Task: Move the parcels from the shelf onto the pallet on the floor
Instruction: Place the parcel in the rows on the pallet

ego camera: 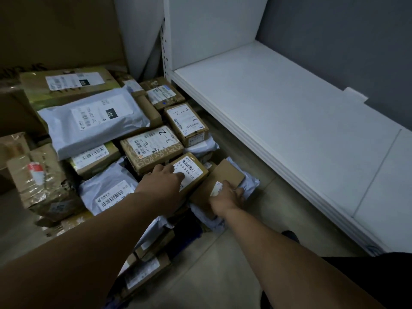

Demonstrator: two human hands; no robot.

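Several parcels lie piled on the floor at the left: brown cardboard boxes and grey plastic mailer bags (93,121), all with white barcode labels. My left hand (163,181) rests with fingers spread on a small labelled box (192,169) near the pile's right edge. Just right of it, my right hand (229,197) holds the near end of a plain brown box (223,175) that lies tilted on a grey bag. The pallet beneath the pile is hidden. The white shelf (278,121) at the right holds no parcels.
A large cardboard sheet (60,30) leans against the wall behind the pile. A taped brown box (38,179) sits at the left. Bare tiled floor (223,275) runs between the pile and the shelf. A perforated white upright (166,47) marks the shelf's corner.
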